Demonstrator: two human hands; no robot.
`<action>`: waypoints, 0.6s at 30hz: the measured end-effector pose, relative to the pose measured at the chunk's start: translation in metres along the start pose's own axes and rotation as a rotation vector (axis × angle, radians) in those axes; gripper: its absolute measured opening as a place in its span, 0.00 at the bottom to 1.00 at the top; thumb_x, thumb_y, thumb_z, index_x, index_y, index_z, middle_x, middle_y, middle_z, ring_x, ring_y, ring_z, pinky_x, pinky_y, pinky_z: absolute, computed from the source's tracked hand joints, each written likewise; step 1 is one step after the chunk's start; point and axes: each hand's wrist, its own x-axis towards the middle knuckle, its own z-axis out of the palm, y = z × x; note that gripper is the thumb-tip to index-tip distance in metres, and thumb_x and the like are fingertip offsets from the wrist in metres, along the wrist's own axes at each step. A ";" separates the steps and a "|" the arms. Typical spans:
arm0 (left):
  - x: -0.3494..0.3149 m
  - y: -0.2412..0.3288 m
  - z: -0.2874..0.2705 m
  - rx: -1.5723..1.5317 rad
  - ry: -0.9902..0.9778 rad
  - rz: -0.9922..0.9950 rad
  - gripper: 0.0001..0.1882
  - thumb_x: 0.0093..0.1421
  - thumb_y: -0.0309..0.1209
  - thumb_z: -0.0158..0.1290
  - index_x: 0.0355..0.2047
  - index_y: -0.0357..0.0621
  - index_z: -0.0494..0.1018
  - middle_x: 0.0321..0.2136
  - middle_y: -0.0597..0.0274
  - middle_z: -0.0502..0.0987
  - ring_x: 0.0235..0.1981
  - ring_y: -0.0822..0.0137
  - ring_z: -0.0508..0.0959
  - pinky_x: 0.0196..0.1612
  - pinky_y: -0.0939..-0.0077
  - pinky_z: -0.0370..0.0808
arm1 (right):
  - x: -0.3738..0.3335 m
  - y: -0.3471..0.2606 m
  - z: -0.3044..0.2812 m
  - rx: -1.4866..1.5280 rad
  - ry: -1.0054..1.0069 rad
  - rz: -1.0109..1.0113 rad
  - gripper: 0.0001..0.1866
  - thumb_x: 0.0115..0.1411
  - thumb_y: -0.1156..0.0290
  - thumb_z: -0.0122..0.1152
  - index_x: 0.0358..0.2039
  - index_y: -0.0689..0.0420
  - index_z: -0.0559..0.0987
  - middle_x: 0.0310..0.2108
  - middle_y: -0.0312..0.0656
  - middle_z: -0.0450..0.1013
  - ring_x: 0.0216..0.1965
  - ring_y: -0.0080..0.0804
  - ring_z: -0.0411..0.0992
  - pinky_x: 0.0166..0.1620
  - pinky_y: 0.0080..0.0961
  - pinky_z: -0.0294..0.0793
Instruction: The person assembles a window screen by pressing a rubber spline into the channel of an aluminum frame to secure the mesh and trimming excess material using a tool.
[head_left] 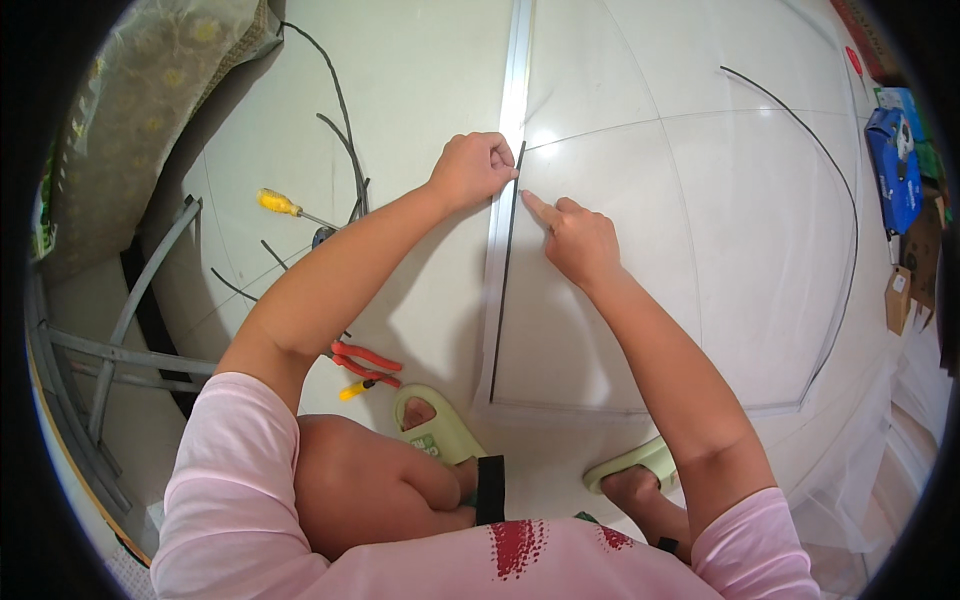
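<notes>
Pale floor tiles (600, 60) lie under us, a white bar (516, 60) reaching toward twelve o'clock. At centre, along it, runs our thin, black, nearly straight cord (506, 270). Our left hand (473, 168) is at its upper part, pinching or not we cannot tell; our right hand (583, 243) is released, pointing just beside it. Near two a blue box (893, 172) borders the tiles; at eight our left forearm (320, 300) crowds red pliers (370, 354); toward one, tiles stretch away.

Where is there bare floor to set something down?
Bare floor shows beyond the left forearm, between the black cords and white bar; also nearer, between the red pliers and that bar. Crowded: around the yellow screwdriver and cords.
</notes>
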 end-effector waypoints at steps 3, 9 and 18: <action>0.001 -0.001 0.000 -0.005 -0.003 0.007 0.05 0.49 0.27 0.61 0.25 0.40 0.76 0.18 0.66 0.76 0.20 0.73 0.73 0.26 0.78 0.71 | 0.000 0.001 0.005 -0.011 0.030 -0.009 0.33 0.46 0.83 0.52 0.53 0.38 0.77 0.20 0.39 0.66 0.18 0.39 0.68 0.23 0.34 0.70; -0.001 -0.003 0.000 -0.030 0.015 0.003 0.06 0.49 0.27 0.61 0.25 0.39 0.76 0.18 0.65 0.76 0.20 0.74 0.73 0.27 0.79 0.71 | 0.003 -0.006 0.002 -0.031 0.090 -0.070 0.33 0.45 0.84 0.51 0.52 0.40 0.78 0.20 0.40 0.67 0.17 0.39 0.68 0.22 0.33 0.69; 0.003 -0.003 -0.006 -0.069 -0.060 -0.040 0.06 0.49 0.26 0.61 0.25 0.39 0.76 0.19 0.66 0.77 0.21 0.76 0.73 0.27 0.80 0.71 | 0.007 -0.009 -0.009 -0.019 -0.160 0.033 0.33 0.48 0.81 0.50 0.56 0.43 0.73 0.29 0.43 0.72 0.25 0.41 0.73 0.30 0.35 0.73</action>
